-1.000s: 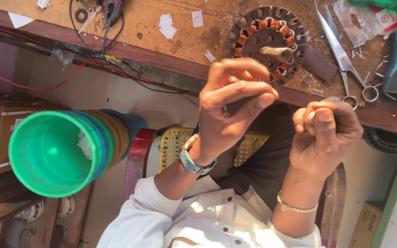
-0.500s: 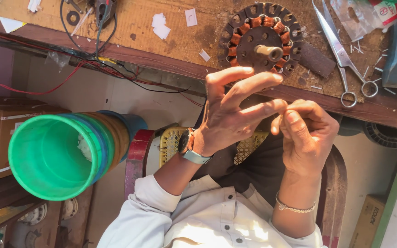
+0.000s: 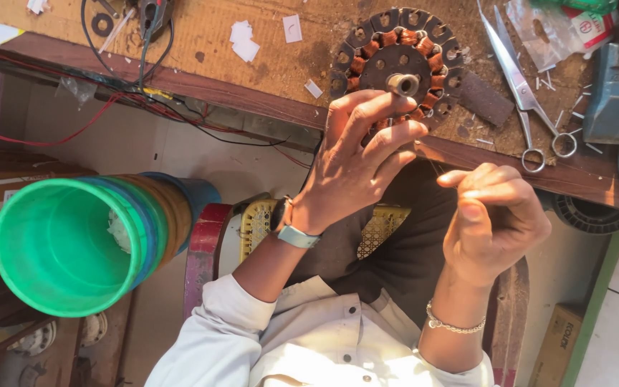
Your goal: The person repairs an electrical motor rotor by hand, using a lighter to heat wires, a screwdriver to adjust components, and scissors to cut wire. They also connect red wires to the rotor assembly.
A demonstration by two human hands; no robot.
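A round fan-motor stator (image 3: 395, 54) with copper coils and a central shaft lies at the near edge of the wooden workbench (image 3: 266, 64). My left hand (image 3: 356, 161), a watch on its wrist, reaches up to it with fingers spread, the fingertips resting on the stator's near rim. My right hand (image 3: 492, 222), a bracelet on its wrist, hovers below the bench edge to the right. Its thumb and forefinger are pinched together on what looks like a fine wire running toward the stator; the strand is barely visible.
Scissors (image 3: 521, 86), a dark flat file (image 3: 485, 97), a grey metal block (image 3: 610, 89) and a plastic bag (image 3: 539, 29) lie on the bench to the right. Paper scraps (image 3: 243, 39) and red and black cables (image 3: 109, 107) are left. Stacked green buckets (image 3: 66, 244) stand at lower left.
My left hand has opened and moved up from in front of my chest onto the stator's rim. My right hand has shifted right, still pinched.
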